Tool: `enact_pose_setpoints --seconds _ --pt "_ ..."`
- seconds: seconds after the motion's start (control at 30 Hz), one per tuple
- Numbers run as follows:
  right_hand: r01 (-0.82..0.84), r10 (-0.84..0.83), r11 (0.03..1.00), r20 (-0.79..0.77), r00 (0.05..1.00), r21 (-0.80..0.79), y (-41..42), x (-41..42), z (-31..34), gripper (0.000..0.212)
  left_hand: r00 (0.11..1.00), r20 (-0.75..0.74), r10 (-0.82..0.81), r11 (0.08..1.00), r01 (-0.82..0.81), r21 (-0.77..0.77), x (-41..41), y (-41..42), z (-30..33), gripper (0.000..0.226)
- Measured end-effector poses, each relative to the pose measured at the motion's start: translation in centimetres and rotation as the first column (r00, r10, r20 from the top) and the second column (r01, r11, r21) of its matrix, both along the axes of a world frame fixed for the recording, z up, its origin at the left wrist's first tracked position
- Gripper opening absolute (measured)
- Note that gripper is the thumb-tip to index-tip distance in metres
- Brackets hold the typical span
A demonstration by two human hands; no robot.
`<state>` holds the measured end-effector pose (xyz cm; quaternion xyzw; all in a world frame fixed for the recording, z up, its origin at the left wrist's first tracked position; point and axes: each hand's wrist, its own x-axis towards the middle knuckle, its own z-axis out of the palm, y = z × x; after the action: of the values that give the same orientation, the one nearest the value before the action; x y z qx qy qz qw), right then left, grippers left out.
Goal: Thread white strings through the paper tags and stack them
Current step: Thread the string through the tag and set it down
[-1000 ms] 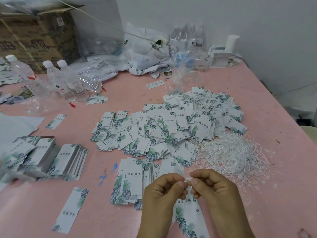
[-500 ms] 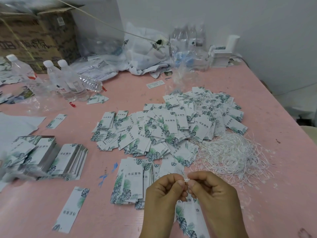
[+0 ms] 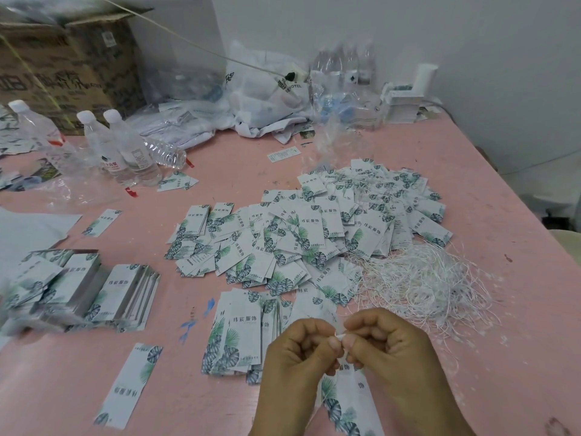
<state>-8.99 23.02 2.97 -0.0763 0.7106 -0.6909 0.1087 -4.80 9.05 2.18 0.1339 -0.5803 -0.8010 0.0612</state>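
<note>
White string end [image 3: 340,336] was pinched between both fingertips at six o'clock, left hand [image 3: 301,350] and right hand [image 3: 386,347] together clenching the leaf-printed paper tag [image 3: 349,404] hanging below. A slipped pinch would probably pull the string back out of the tag's hole.

Held tag [image 3: 349,401] partly hidden beneath both hands.

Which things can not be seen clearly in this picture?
Head view only:
- Tag hole and string end: hidden by the fingers of left hand and right hand.
- Held tags: cut off by the bottom edge.
- Stacks at left: blurred.
- Small print on the scattered tags: too small.
</note>
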Motion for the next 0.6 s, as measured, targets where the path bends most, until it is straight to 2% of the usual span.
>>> enact_pose_setpoints --seconds 0.07,0.2,0.3,0.4,0.43,0.5,0.57,0.6 --pt "-0.014 0.016 0.998 0.031 0.999 -0.058 0.0 0.0 0.2 0.032 1.0 -0.015 -0.011 0.999 0.011 -0.039 0.1 -0.1 0.0 0.037" --pt "-0.006 0.015 0.991 0.07 0.997 -0.136 0.1 -0.1 0.6 0.024 0.996 -0.035 -0.077 0.983 0.07 -0.171 0.4 -0.3 0.2 0.012" --pt "0.0 0.02 0.984 0.111 0.994 -0.176 0.0 -0.1 0.9 0.019 0.997 -0.049 -0.058 0.986 0.049 -0.161 0.5 -0.3 0.2 0.008" --pt "0.094 -0.074 0.981 0.116 0.99 -0.171 0.2 -0.6 0.5 0.02 0.996 -0.083 -0.046 0.988 0.033 -0.151 0.4 -0.5 0.4 0.009" --pt "0.129 -0.114 0.982 0.11 0.987 -0.135 0.5 -1.0 0.1 0.023 0.993 -0.102 -0.051 0.986 0.034 -0.165 0.4 -0.7 0.4 0.014" --pt "0.117 -0.121 0.991 0.067 0.99 0.064 1.0 -1.7 -1.1 0.031 0.987 -0.147 -0.068 0.984 0.042 -0.172 0.3 -0.9 0.4 0.02" --pt "-0.028 0.011 0.971 0.072 0.997 0.236 1.4 -1.9 -2.5 0.045 0.98 -0.183 -0.076 0.99 0.053 -0.128 0.0 -1.1 0.2 0.022" --pt "-0.106 0.083 0.965 0.103 0.991 0.241 1.3 -1.8 -3.0 0.052 0.979 -0.189 -0.074 0.996 0.062 -0.067 -0.2 -1.2 0.2 0.026"
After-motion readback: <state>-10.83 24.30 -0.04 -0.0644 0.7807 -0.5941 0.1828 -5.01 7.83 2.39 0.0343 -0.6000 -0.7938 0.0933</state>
